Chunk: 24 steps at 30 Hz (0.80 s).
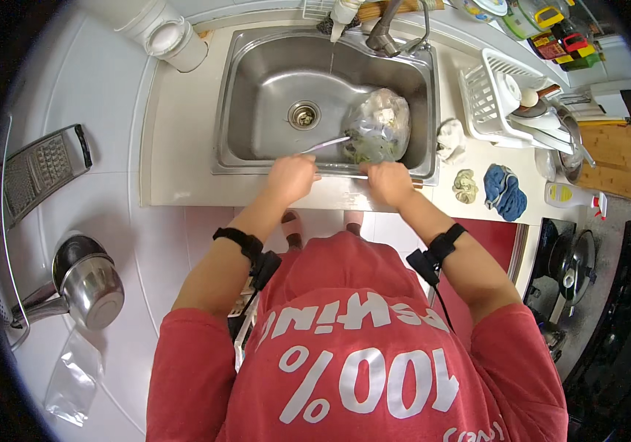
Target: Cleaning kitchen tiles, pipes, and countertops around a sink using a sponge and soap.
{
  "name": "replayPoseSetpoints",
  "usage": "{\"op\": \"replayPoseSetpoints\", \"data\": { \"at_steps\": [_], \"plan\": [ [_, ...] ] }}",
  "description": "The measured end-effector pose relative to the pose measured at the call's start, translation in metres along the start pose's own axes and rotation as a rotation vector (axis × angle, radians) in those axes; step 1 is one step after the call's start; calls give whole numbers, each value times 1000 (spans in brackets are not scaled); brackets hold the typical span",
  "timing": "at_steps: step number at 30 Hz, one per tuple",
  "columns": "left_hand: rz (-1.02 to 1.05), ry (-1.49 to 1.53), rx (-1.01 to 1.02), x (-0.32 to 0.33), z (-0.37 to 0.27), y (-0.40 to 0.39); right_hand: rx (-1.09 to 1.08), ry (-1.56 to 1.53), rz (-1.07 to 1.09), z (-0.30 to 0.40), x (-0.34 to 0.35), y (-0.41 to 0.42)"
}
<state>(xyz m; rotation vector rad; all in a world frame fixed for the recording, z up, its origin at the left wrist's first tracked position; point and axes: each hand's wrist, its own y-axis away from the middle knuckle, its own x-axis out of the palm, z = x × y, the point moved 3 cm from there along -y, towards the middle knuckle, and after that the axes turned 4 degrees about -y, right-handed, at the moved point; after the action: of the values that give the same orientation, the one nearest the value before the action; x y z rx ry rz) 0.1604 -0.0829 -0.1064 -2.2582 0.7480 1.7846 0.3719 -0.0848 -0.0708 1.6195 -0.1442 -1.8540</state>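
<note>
My left hand (292,178) is at the front rim of the stainless steel sink (271,94), curled around a slim pale stick-like tool (327,144) that points right over the basin. My right hand (389,181) is closed at the same rim, near a clear plastic bag (384,119) with leafy greens in the basin's right part. A brown handle end (417,183) shows beside my right hand, and a thin edge runs between both hands; the rest of that tool is hidden. Thin water falls from a white spout (337,27). The drain (304,115) holds some scraps.
Right of the sink lie a white cloth (451,141), a pale crumpled cloth (465,186), a blue cloth (505,192), a spray bottle (569,195) and a white dish rack (484,99). A grey faucet (384,38) stands behind. A grater (45,171) and pans (93,290) hang left.
</note>
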Motion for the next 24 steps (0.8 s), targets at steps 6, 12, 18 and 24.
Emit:
{"op": "replayPoseSetpoints", "data": {
  "at_steps": [6,12,18,24],
  "plan": [
    [262,78,1,-17,15,-35,-33,-81,81,-20,-4,-29],
    [363,91,-17,-18,19,-42,-77,-115,98,-19,-8,-29],
    [104,-23,36,9,1,37,-89,-33,-113,17,35,20],
    [-112,-106,34,-15,25,57,-106,-24,-163,49,22,0]
  ]
}}
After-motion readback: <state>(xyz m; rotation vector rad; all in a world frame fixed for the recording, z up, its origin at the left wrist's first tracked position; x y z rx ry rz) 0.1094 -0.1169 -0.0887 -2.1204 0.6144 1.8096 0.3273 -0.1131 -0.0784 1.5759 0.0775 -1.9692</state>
